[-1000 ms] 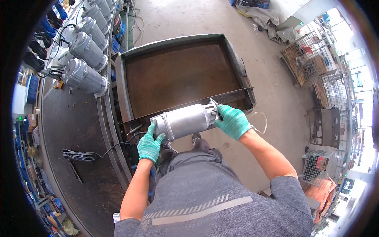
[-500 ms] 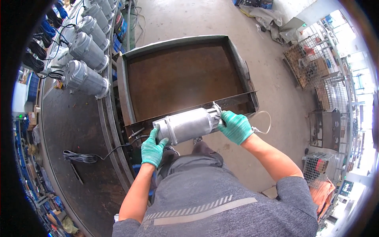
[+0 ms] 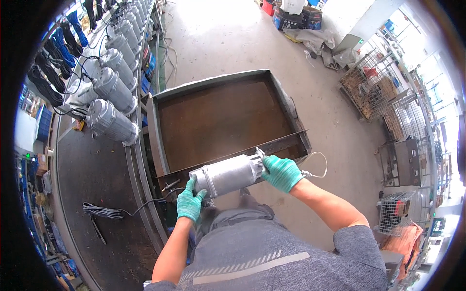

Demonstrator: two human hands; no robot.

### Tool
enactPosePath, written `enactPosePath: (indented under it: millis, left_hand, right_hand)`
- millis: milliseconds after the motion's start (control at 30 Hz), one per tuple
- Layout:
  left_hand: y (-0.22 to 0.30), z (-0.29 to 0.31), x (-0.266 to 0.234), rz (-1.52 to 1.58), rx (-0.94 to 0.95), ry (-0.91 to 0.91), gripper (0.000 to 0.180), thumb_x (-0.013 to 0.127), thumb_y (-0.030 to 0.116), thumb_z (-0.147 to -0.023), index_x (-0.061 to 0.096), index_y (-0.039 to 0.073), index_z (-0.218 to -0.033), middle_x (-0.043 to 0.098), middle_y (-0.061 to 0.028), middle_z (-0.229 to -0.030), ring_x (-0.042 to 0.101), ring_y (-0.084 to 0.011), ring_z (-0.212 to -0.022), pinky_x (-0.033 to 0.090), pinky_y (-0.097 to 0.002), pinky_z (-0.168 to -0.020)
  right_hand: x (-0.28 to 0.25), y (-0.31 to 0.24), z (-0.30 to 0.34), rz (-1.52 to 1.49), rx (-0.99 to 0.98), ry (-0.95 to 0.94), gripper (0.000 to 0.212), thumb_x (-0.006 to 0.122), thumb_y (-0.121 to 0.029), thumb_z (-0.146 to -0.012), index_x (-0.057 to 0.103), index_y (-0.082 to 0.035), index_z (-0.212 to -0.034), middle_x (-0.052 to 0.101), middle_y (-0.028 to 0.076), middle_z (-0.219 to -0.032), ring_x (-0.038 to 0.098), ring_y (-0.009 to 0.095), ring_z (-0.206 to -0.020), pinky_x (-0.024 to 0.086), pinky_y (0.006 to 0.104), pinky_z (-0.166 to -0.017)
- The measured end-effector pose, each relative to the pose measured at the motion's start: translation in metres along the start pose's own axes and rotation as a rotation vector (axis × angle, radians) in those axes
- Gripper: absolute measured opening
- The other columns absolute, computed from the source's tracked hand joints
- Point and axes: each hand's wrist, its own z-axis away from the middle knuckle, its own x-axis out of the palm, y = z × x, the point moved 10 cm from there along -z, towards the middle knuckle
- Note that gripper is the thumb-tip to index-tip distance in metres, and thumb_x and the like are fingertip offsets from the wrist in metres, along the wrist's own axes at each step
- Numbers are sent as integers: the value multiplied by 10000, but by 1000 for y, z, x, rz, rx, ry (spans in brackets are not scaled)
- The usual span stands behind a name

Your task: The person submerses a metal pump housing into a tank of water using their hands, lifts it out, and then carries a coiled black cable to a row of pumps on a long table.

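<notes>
Left of the tray (image 3: 218,114) runs a dark bench (image 3: 97,169), with a row of cylinders (image 3: 111,122) toward its far part and a coil of cable (image 3: 104,211) nearer than the tray; the cable leads toward the held cylinder (image 3: 225,175), its join hidden, and could snag on the bench edge and tug the load askew if that were drawn rightward; the left hand (image 3: 189,201), in a green glove, is curled on the cylinder's left end, thumb spread from fingers; a poor hold on that smooth wall might let the end drop at the tray's near side; the cylinder lies across the tray's near edge, though whether it touches I cannot tell; the right hand (image 3: 282,173) grips the narrow right end, where a loose grasp could let the load roll; right of the tray's near corner a clear hose (image 3: 324,167) loops beside this hand, and might catch it.

The cylinder is silver-grey, on its side, its right end slanting away; a raised band rings the left part; the middle is smooth; the right end narrows into ribs.
</notes>
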Motion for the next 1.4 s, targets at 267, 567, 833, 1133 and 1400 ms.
enactPosePath:
  millis: [267,567,833,1133,1400]
  left_hand:
    - [6,0,-1,10,2,8,711,835,249,-865,532,176,-1504,721,-283,-1045,705,-451,-963,546,-481,-843]
    - [6,-3,-3,11,-19,-2,706,842,209,-861,539,171,-1497,730,-271,-1085,729,-405,-987,560,-454,-861]
    - [2,1,2,-23,-57,-26,710,829,168,-878,521,185,-1517,736,-257,-1135,744,-370,-1008,571,-434,-889]
    - [-6,0,4,-2,30,60,717,819,245,-887,500,240,-1529,720,-276,-1128,713,-445,-1000,550,-487,-857]
    - [10,-7,7,52,38,48,752,814,143,-887,473,213,-1554,695,-236,-1282,715,-376,-1112,540,-433,-930]
  right_hand:
    - [1,-2,0,81,-33,24,175,644,-260,-918,640,-90,-957,639,135,-765,670,315,-566,532,441,-486]
    - [7,1,-3,63,-32,7,191,645,-270,-915,631,-83,-953,628,135,-758,658,309,-560,521,444,-485]
    - [-1,1,0,32,21,3,183,652,-255,-911,653,-82,-969,676,154,-814,679,330,-594,539,454,-516]
    - [-7,78,39,-508,282,-102,223,595,-103,-908,551,-34,-1115,687,243,-877,695,442,-834,545,518,-752]
    - [58,293,78,48,763,-362,320,506,-195,-1016,557,-12,-1274,716,278,-1134,691,463,-1073,561,538,-908]
